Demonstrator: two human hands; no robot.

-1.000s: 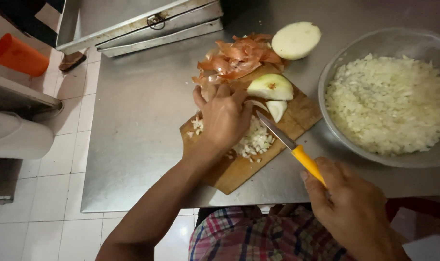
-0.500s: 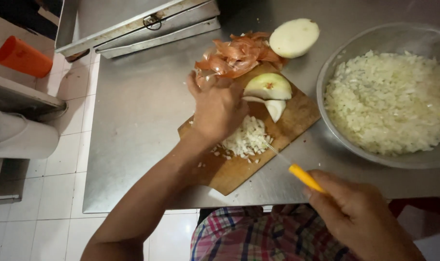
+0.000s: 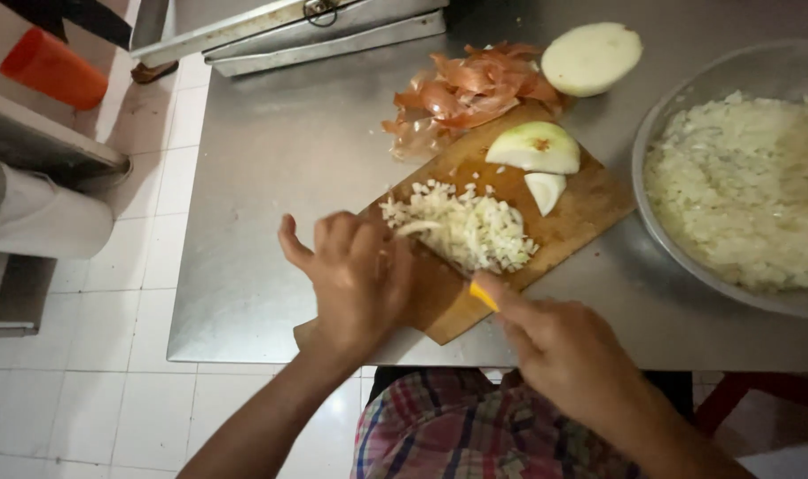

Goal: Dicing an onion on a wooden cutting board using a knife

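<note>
Steel table [image 3: 271,177], bare metal, carries everything; white tiled floor [image 3: 93,390] shows past its left edge. Big metal bowl [image 3: 661,222] at right, cut by the frame, heaped with chopped onion. Wooden cutting board [image 3: 590,200] lies skewed on the table just beside the bowl, one corner reaching the near edge. Pile of brown onion skins [image 3: 466,89] beyond the board's far corner, a peeled half onion [image 3: 590,58] beside them on the steel. On the board: a wedge of onion [image 3: 534,148], a smaller slice [image 3: 546,189] next to it, and a mound of diced onion [image 3: 470,229] near the middle. Step in hand, as judged: dicing is done for this piece and the mound is being gathered or given a last pass. Left hand [image 3: 355,279] sits on the board at the mound's near-left edge, fingers curled under, thumb out to the left, apparently touching the outermost bits; whether it pinches anything, cannot tell. Right hand [image 3: 563,346] is closed around a knife's yellow handle [image 3: 482,295], forefinger stretched along it; the blade runs up-left into the mound and is mostly lost against it. Next move likely calls for keeping the curled fingertips clear of the edge, and for the wedge, well apart from both hands across the mound.
</note>
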